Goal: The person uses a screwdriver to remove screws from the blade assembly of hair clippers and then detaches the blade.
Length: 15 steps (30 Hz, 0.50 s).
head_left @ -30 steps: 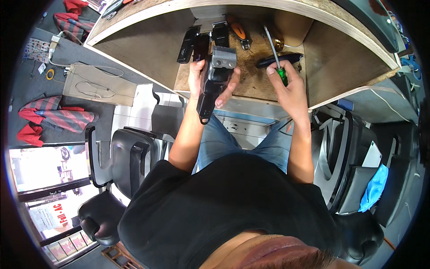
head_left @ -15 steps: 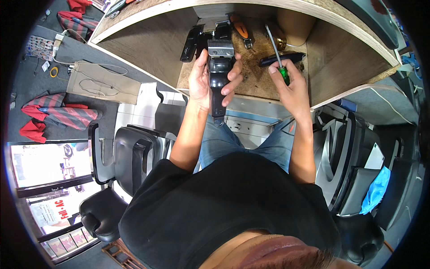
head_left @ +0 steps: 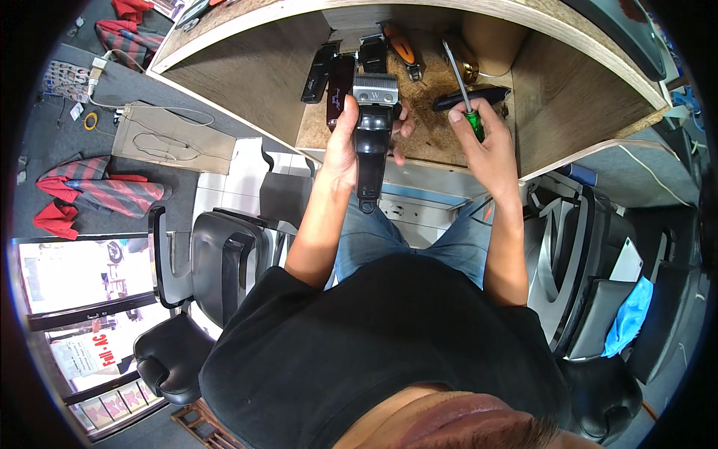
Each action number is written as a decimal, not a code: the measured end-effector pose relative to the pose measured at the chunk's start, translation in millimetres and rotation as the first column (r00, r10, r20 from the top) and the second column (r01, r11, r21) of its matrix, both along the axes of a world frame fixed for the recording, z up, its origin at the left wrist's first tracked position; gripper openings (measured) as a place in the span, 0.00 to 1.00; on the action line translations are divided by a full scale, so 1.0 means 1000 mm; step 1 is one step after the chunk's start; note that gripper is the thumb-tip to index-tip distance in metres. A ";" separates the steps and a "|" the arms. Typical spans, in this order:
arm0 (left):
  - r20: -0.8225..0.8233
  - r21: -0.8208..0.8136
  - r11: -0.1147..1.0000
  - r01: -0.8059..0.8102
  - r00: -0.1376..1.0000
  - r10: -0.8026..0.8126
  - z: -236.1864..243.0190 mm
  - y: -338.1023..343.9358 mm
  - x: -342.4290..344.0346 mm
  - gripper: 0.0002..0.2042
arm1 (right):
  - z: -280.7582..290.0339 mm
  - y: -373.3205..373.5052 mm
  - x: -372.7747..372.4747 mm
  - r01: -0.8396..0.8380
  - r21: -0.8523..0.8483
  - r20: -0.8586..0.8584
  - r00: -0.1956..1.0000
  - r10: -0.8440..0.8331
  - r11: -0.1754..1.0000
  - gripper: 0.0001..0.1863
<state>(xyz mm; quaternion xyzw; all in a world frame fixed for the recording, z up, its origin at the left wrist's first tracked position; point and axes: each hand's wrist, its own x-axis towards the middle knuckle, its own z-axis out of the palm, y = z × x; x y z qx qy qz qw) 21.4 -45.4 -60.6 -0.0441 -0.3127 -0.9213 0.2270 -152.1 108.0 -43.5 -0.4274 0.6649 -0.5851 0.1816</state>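
Observation:
My left hand (head_left: 342, 150) is closed round a black hair clipper (head_left: 372, 142), its thumb on one side and fingertips showing on the other. The clipper's metal blade (head_left: 376, 90), with two screws, points away from me. In my right hand (head_left: 490, 153) is a screwdriver (head_left: 458, 78), gripped by its green handle, the shaft pointing away and slightly left. The screwdriver and the clipper are apart. Just beyond my right hand, a dark trimmer (head_left: 471, 98) lies on the wooden shelf (head_left: 426, 142).
Several other clippers stand farther back on the shelf, among them a dark maroon one (head_left: 340, 90), a black one (head_left: 321, 72) and an orange-and-black one (head_left: 400, 51). A gold-coloured container (head_left: 469, 66) sits at the back. Wooden side walls (head_left: 591, 105) enclose the shelf. Black chairs (head_left: 224, 254) flank me.
The clipper has turned in my left hand and shifted slightly right and nearer, so its blade face with the screws shows. My right hand and the screwdriver stay in place.

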 end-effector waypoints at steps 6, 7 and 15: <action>0.201 -0.051 0.995 -0.080 0.976 0.089 0.004 -0.012 -0.012 0.40 | 0.000 0.001 -0.001 0.010 0.015 0.001 1.000 -0.010 1.000 0.11; 0.246 -0.048 0.993 -0.104 0.963 0.113 0.006 -0.012 -0.014 0.41 | 0.001 0.001 -0.001 0.012 0.019 0.005 1.000 -0.012 1.000 0.11; 0.383 -0.073 0.992 -0.104 0.915 0.124 0.004 -0.015 -0.018 0.42 | 0.000 0.000 -0.001 0.015 0.036 0.020 1.000 -0.016 0.999 0.11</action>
